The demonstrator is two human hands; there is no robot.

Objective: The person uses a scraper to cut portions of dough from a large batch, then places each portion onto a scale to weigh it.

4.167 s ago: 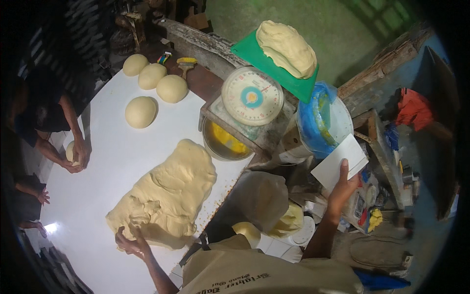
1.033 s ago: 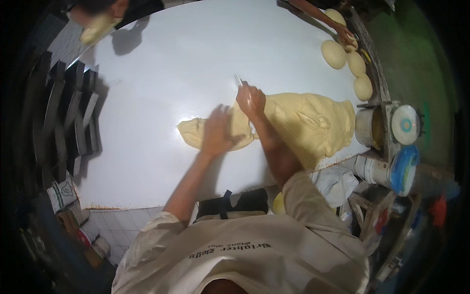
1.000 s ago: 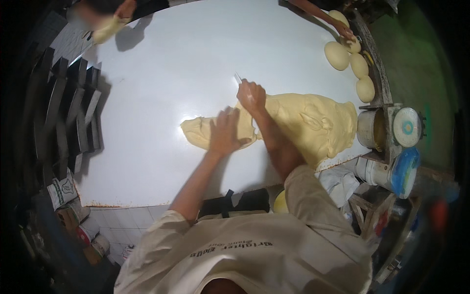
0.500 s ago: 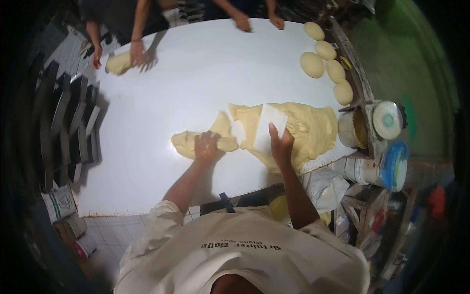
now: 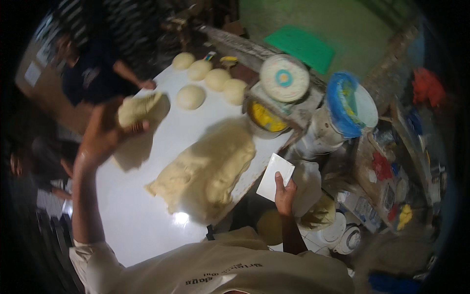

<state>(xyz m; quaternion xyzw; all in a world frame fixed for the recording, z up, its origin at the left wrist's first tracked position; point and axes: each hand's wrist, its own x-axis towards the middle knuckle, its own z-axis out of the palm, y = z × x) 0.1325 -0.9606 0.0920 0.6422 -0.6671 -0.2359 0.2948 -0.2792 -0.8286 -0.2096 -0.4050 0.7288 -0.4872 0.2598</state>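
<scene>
My left hand [image 5: 105, 131] is raised over the left side of the white table, its fingers wrapped round a piece of pale dough [image 5: 139, 109]. Part of that dough seems to hang below the hand, though blur and shadow make its outline unclear. Past the table's right edge, my right hand [image 5: 285, 194] grips a flat white dough scraper [image 5: 275, 177], thumb on its face. Between the hands, a large slab of dough [image 5: 196, 171] lies on the table, partly in shadow.
Several round dough balls [image 5: 190, 97] sit at the table's far end. A scale with a round white plate [image 5: 284, 78] stands beside a pot of yellow stuff [image 5: 267, 117]. Right of these is a white bucket [image 5: 320, 128] with a blue bag. A co-worker [image 5: 90, 73] stands across the table.
The view has swung to the right. My left hand has lifted the dough piece off the table. My right hand has drawn the scraper away from the large dough, beyond the table edge.
</scene>
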